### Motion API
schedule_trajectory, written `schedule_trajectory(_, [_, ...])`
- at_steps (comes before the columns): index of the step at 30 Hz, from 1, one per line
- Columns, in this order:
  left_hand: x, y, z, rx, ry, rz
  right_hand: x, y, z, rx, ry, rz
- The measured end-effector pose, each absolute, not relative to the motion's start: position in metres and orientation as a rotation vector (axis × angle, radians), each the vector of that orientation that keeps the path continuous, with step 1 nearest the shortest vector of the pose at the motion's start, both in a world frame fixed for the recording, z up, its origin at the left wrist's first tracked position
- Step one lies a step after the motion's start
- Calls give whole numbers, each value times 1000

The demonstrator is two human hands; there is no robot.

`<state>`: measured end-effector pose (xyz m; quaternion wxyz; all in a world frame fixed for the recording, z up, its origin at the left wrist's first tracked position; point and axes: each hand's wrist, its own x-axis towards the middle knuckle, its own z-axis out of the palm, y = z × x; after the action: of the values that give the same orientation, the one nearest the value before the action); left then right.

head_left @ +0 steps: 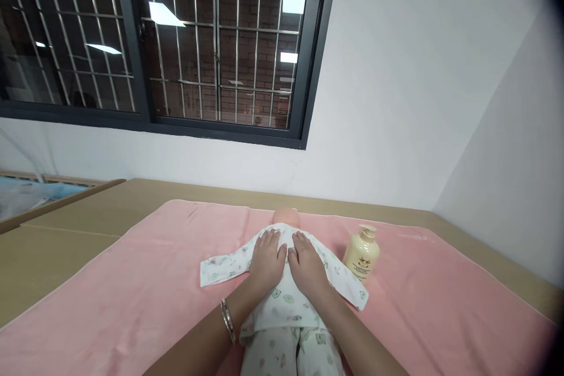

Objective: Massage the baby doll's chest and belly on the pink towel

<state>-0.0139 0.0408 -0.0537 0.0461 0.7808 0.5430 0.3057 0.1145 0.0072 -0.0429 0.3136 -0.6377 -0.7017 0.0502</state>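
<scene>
A baby doll (286, 217) lies on its back on a pink towel (132, 294), dressed in a white patterned sleepsuit (286, 305) with its sleeves spread to both sides. My left hand (267, 258) lies flat on the doll's chest, fingers together and pointing toward the head. My right hand (307, 264) lies flat beside it on the chest, almost touching the left. Neither hand grips anything. A bracelet (228, 320) sits on my left wrist. Only the top of the doll's head shows past my fingers.
A cream pump bottle (362, 252) stands upright on the towel just right of the doll's sleeve. The towel covers a tan table (66, 229) that meets a white wall. A barred dark window (176, 41) is above. Another surface (26, 197) lies far left.
</scene>
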Motion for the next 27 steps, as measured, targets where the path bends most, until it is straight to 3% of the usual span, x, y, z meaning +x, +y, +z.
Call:
schedule_trajectory(8, [-13,38,-50,2521,1727,924,120,12,-45,-1645,-1879,158])
schedule_trajectory(16, [0,8,-26,2752,1815,500,139,22,-43,-1585,-2002,239])
schedule_trajectory(27, [-22,49,-38,2432,1721,702,91,-13,-32,-1803,-2020,-36])
